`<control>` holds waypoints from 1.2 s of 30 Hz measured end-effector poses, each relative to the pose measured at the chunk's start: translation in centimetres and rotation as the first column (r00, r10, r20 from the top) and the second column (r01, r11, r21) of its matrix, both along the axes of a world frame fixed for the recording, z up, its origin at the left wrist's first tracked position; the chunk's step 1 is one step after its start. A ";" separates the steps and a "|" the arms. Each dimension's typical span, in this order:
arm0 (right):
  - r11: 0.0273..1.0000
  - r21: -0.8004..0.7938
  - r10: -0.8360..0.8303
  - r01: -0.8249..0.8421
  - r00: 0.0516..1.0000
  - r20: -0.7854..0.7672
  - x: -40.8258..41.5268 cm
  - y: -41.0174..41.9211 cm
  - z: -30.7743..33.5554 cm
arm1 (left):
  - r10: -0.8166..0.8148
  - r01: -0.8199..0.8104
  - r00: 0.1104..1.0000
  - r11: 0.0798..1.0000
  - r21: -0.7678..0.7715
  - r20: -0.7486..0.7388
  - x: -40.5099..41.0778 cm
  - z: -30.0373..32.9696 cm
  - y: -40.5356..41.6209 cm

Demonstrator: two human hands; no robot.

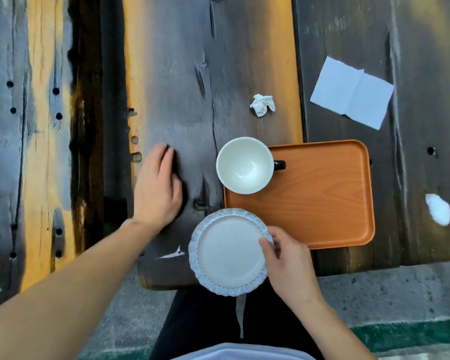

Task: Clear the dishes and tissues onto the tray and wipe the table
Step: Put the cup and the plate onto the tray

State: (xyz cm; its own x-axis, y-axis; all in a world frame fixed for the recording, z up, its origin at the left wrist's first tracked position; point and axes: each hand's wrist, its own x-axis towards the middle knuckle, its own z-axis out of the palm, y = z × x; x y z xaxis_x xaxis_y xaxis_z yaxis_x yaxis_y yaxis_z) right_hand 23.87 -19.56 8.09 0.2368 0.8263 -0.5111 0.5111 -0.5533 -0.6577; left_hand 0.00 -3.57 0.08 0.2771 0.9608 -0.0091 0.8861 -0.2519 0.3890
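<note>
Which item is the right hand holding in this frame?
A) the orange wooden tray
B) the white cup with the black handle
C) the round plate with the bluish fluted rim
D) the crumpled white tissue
C: the right hand pinches the edge of the round plate with the bluish fluted rim at the table's near edge, while the white cup with the black handle sits untouched at the corner of the orange wooden tray.

The white cup point(244, 165) is overhanging the tray point(322, 203) at its far-left corner (handle inward), leaving the remaining orange surface lying open.

Weathered wooden table point(182, 74), concrete floor point(390, 294)
</note>
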 end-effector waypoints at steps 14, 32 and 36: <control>0.992 -0.021 -0.121 0.125 0.984 0.129 7.3 1.0 -1.8 | 0.037 -0.063 0.970 0.993 -0.101 -0.240 3.9 -0.3 -7.3; 1.000 0.003 0.024 -0.024 0.986 0.167 7.0 2.9 -2.8 | 0.036 -0.071 0.963 0.990 -0.119 -0.267 4.3 0.3 -7.1; 0.998 0.010 0.057 -0.060 0.982 0.182 6.9 2.9 -3.0 | 0.033 -0.071 0.961 0.989 -0.132 -0.275 4.4 0.3 -7.1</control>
